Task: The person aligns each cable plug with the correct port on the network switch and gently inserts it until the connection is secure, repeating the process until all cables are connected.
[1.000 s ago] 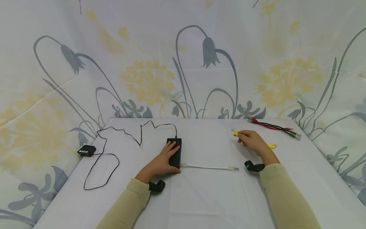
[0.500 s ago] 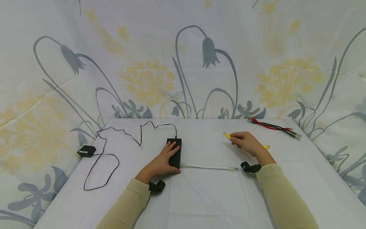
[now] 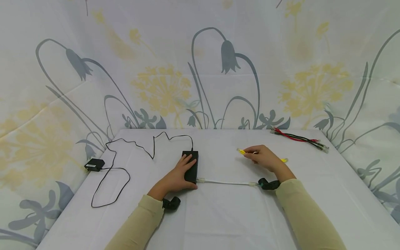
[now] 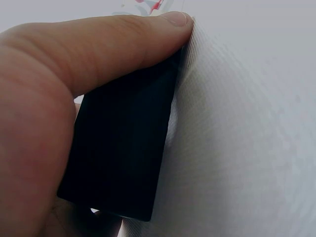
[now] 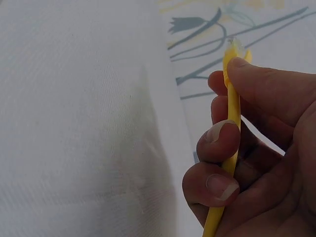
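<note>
My left hand (image 3: 177, 177) holds a flat black network switch (image 3: 191, 173) on the white-covered table. Its fingers spread over the top, and the thumb (image 4: 123, 44) lies along the near end. From the switch's right side runs a short white network cable (image 3: 226, 182), one plug at the switch. My right hand (image 3: 265, 159) grips a yellow network cable (image 5: 232, 113) above the table. Thumb and forefinger pinch it just behind one clear plug (image 5: 236, 47), which points left in the head view. The other fingers curl round the cable, whose far end (image 3: 284, 160) shows past the hand.
A thin black power cord (image 3: 122, 168) loops over the left of the table, from the switch's far end to a black power adapter (image 3: 94, 164). Red and black network cables (image 3: 300, 139) lie at the back right. A flowered curtain (image 3: 200, 69) stands behind.
My right hand has moved left with the yellow cable, toward the switch, and its wrist camera now covers the white cable's free plug. The left hand and the switch have stayed still.
</note>
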The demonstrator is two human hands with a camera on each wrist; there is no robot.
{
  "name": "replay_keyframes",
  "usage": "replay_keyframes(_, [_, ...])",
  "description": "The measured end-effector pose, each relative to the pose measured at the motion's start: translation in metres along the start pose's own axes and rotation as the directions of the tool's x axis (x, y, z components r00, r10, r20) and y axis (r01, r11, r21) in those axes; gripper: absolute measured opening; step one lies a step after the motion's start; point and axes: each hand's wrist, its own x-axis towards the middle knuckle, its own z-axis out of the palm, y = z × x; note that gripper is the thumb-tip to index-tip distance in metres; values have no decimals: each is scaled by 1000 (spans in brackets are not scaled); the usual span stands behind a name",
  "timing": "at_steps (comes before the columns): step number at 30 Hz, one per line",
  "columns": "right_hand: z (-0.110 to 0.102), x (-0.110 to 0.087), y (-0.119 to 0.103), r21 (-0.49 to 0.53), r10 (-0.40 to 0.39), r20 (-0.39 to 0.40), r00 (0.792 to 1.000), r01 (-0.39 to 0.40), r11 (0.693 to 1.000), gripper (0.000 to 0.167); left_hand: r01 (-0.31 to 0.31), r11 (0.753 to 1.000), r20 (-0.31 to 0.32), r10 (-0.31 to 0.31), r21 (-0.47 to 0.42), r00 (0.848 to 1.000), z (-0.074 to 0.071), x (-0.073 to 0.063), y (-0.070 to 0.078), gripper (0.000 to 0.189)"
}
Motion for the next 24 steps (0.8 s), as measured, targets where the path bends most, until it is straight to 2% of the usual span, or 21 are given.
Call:
replay_keyframes(7, [7,2,-6,-7,-11,30,999,12,1000,33,-13,1000,1,13,-12,1000,-1,-1,1,99])
replay_keyframes(11, [11,1,-11,-11,-13,44,999,14,1000,34,-18,1000,3,18,-11,1000,-2,-1,2,99])
replay_keyframes(24, [26,2,-23,-29,-19,34,999,20,999,28,-10,1000,5,10,-18,1000,-2,-2,3,99])
